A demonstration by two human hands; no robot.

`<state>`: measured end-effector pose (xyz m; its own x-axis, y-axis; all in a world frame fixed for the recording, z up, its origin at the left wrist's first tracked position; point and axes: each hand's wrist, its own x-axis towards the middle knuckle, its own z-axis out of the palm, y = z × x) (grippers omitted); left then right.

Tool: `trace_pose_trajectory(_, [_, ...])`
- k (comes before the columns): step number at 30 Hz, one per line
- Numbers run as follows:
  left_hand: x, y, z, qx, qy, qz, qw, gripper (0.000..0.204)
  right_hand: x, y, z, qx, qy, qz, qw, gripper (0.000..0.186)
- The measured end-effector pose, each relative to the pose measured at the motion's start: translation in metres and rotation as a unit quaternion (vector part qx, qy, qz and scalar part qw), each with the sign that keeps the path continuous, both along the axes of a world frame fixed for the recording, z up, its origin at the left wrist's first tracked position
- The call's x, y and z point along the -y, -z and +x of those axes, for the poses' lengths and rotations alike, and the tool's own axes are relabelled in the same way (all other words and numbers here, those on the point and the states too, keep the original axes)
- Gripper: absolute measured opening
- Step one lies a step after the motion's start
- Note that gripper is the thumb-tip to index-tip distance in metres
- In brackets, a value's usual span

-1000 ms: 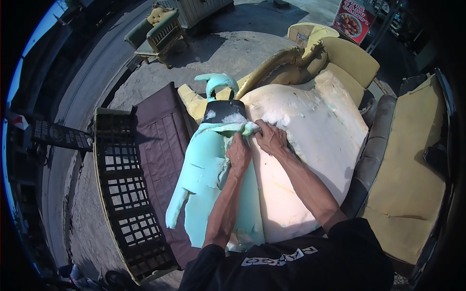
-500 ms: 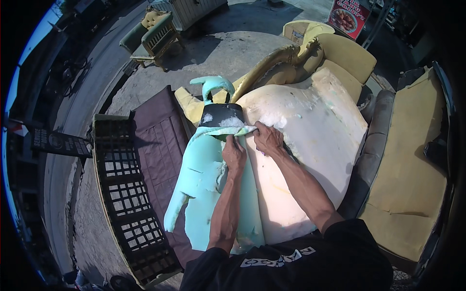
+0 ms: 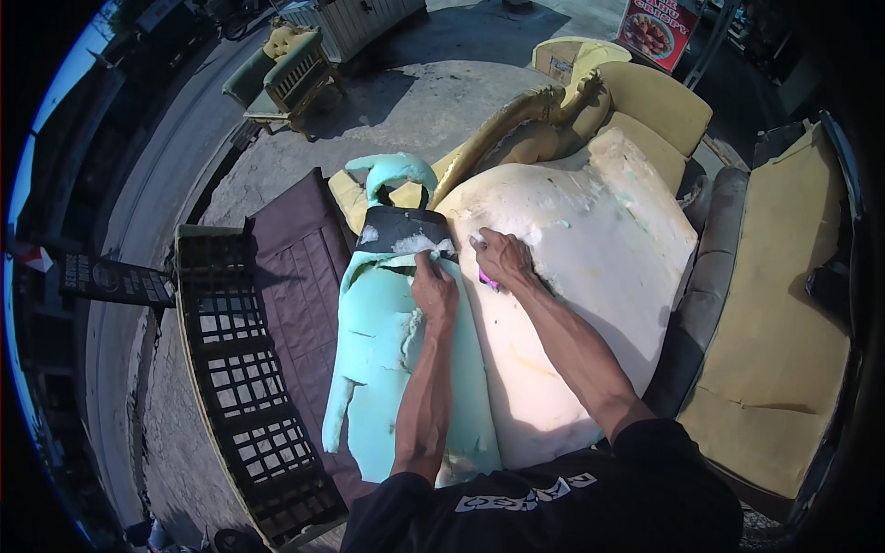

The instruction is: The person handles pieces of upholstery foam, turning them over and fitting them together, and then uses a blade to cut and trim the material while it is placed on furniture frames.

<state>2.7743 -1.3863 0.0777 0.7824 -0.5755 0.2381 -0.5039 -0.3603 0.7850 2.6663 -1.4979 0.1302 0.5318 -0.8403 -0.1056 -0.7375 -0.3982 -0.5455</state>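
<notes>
The left hand (image 3: pixel 435 288) pinches the torn top edge of the turquoise foam (image 3: pixel 378 318), just below a black band (image 3: pixel 401 228). The right hand (image 3: pixel 505 260), which half a second ago met the strip's end, is now apart from it, over the pale foam (image 3: pixel 613 244), curled around a pink object (image 3: pixel 488 281) too small to identify.

Left foam (image 3: pixel 373 318) lies beside right foam (image 3: pixel 599 276). To their left is a panel (image 3: pixel 300 263), then a grid (image 3: pixel 227 342); to their right, a pad (image 3: pixel 784 313). Far left stands an armchair (image 3: pixel 290 90) (far right, a sign (image 3: pixel 656 32)).
</notes>
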Motion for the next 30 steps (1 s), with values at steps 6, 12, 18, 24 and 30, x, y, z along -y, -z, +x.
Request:
trace_pose_trajectory(6, [-0.008,-0.013,-0.001,-0.012,0.010,0.060,0.998,0.042,-0.019,-0.009,0.001,-0.008,-0.041,-0.098,0.994,0.040])
trace_pose_trajectory(12, [0.012,-0.051,-0.029,-0.087,-0.040,0.149,0.984,0.060,-0.018,-0.012,0.003,0.005,-0.065,-0.077,0.995,0.039])
trace_pose_trajectory(18, [0.004,-0.011,0.002,-0.115,-0.037,0.000,0.993,0.042,-0.007,-0.003,-0.001,0.016,-0.076,-0.080,0.994,0.040])
trace_pose_trajectory(24, [-0.056,0.007,0.016,-0.143,-0.179,-0.021,0.973,0.042,-0.016,0.000,-0.001,0.009,-0.091,-0.046,0.995,0.044])
trace_pose_trajectory(30, [-0.030,-0.078,-0.025,-0.046,-0.105,0.139,0.984,0.051,-0.012,0.008,-0.007,-0.047,-0.063,-0.070,0.994,0.046])
